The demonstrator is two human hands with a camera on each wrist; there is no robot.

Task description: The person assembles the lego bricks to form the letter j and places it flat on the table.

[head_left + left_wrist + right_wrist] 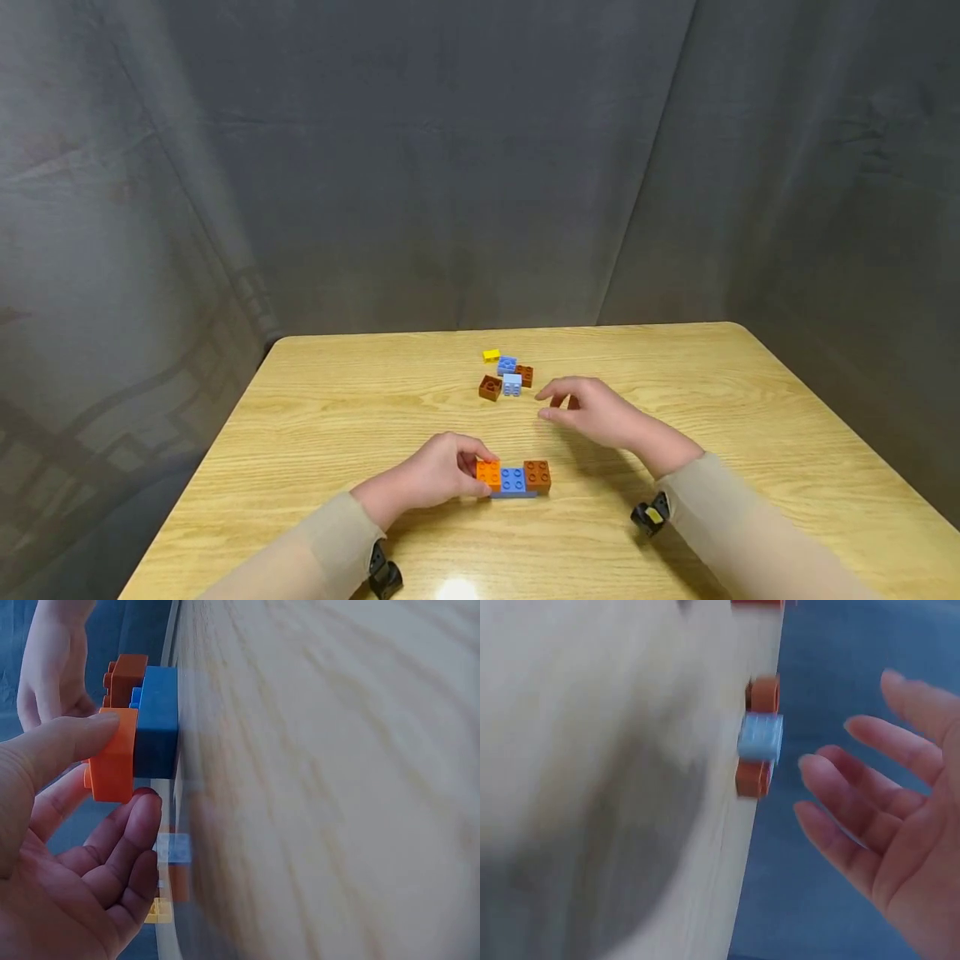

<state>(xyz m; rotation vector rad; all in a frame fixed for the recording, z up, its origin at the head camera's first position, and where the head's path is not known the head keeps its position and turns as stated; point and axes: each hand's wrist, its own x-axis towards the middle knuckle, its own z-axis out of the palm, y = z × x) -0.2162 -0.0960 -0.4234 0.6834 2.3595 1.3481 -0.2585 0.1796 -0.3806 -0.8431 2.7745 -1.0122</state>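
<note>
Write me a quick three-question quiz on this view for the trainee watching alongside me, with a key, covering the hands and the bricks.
1. What colour is the loose brick lying farthest back on the table?
2. True or false: the right hand is gripping a brick.
3. Fill in the blank: the left hand pinches the ____ brick at one end of the blue brick.

Key:
1. Yellow; the yellow brick lies beyond the other loose ones.
2. False; its fingers are apart and hold nothing.
3. Orange; thumb and fingers are on the orange brick.
</note>
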